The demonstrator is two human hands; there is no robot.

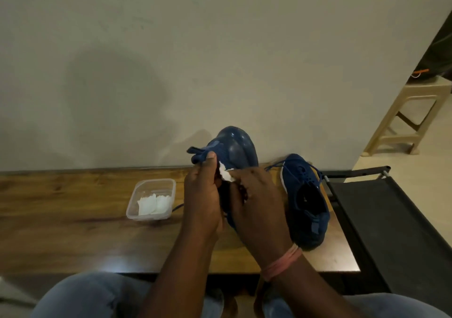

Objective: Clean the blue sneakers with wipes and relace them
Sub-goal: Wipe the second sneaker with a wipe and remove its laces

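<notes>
2 blue sneakers are in view above a wooden tabletop point(73, 232) that abuts a pale wall point(220, 48). Sneaker 1 point(234, 151) is held up off the tabletop near its far edge, toe pointing up and away toward the wall, its glossy toe cap catching the light. The left hand point(203, 195) grips this sneaker from the left, fingers curled round it and the thumb pressing the blue tongue at the top. The right hand point(259, 195), with a pink band point(281, 261) at the wrist, pinches a crumpled white wipe point(225, 173) against the sneaker's upper just below the toe cap. Sneaker 2 point(305, 200) rests on the tabletop close to the right edge, opening upward, its blue lace point(276, 164) trailing loose at the far end. 1 clear plastic container point(151, 199) stands left of the hands, near the middle of the tabletop, with folded white wipes point(152, 204) inside. Beyond the right edge stands a dark fabric frame point(391, 220), and a beige stool point(415, 112) sits farther back on the floor. Knees in pale jeans point(85, 295) show below the near edge.
</notes>
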